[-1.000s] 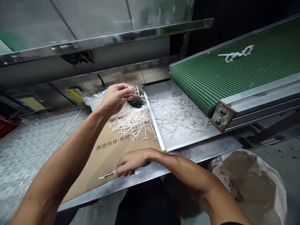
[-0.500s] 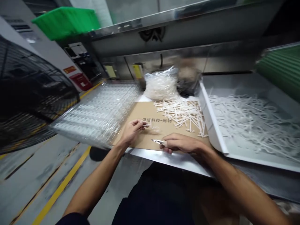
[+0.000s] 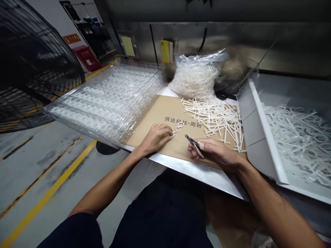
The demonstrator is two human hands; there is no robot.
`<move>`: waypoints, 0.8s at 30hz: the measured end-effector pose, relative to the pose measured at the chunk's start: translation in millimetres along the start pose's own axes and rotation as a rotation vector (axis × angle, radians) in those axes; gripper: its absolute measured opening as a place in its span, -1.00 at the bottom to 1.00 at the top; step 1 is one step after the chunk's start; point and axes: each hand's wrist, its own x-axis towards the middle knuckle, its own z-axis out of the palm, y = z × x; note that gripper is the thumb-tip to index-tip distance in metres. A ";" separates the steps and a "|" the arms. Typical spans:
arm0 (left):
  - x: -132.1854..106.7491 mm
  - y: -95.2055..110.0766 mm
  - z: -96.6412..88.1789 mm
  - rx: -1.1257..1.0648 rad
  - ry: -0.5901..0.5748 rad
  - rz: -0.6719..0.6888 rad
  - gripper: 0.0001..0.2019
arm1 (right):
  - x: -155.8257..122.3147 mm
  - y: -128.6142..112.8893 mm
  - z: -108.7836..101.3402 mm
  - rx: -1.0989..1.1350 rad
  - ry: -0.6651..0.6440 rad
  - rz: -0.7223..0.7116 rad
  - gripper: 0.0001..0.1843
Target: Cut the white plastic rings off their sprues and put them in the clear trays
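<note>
My left hand (image 3: 158, 137) rests low over the cardboard sheet (image 3: 165, 106), its fingers closed and their tips on a small white plastic ring (image 3: 174, 133). A second white ring (image 3: 180, 125) lies just beyond it, over the printed characters. In my right hand (image 3: 216, 151) is a pair of nippers (image 3: 196, 147), held by light-coloured handles, with the dark jaws slightly apart and pointing up and left towards the rings. Past the nippers, a loose pile of white plastic sprues (image 3: 217, 119) covers the right part of the cardboard.
Stacked clear trays (image 3: 103, 100) of white rings stand at left. Behind the cardboard sits a clear bag (image 3: 196, 77) of white parts. A grey-white bin (image 3: 269, 134) with ringed white pieces is at right. A large fan (image 3: 31, 69) stands far left.
My left hand, earlier raised with white pieces at its fingertips, now lies down on the cardboard by the rings. The nippers now point more upward. The camera view has tilted down and shifted.
</note>
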 end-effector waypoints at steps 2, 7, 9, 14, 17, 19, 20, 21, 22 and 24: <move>-2.7 -0.1 2.6 0.060 0.011 -0.007 -0.81 | 0.3 2.5 -1.3 0.016 0.008 0.018 -0.57; -8.1 0.4 11.7 0.331 0.117 -0.062 -0.66 | -0.6 5.9 -0.9 0.042 0.041 0.039 -0.56; -9.7 2.5 15.5 0.399 0.147 -0.046 -0.77 | -1.8 5.1 1.8 0.053 0.064 0.039 -0.56; -13.3 18.6 24.9 0.126 0.352 -0.005 -0.84 | -5.2 -1.1 9.5 -0.001 0.164 0.057 -0.55; -15.8 29.8 34.4 -0.080 0.494 -0.003 -0.81 | -7.5 -6.0 13.7 -0.124 0.192 0.101 -0.58; -17.6 33.7 41.3 -0.186 0.546 -0.002 -0.79 | -9.1 -9.4 17.0 -0.204 0.202 0.143 -0.60; -18.5 34.4 44.2 -0.225 0.561 -0.002 -0.78 | -9.7 -11.2 19.0 -0.240 0.202 0.160 -0.61; -19.5 34.4 46.5 -0.254 0.571 -0.003 -0.76 | -10.2 -13.0 21.1 -0.277 0.200 0.170 -0.61; -20.5 33.9 48.1 -0.277 0.575 -0.004 -0.75 | -10.4 -14.9 23.2 -0.314 0.197 0.172 -0.60; -22.5 32.3 49.4 -0.313 0.573 -0.016 -0.73 | -9.7 -18.0 27.5 -0.386 0.191 0.165 -0.59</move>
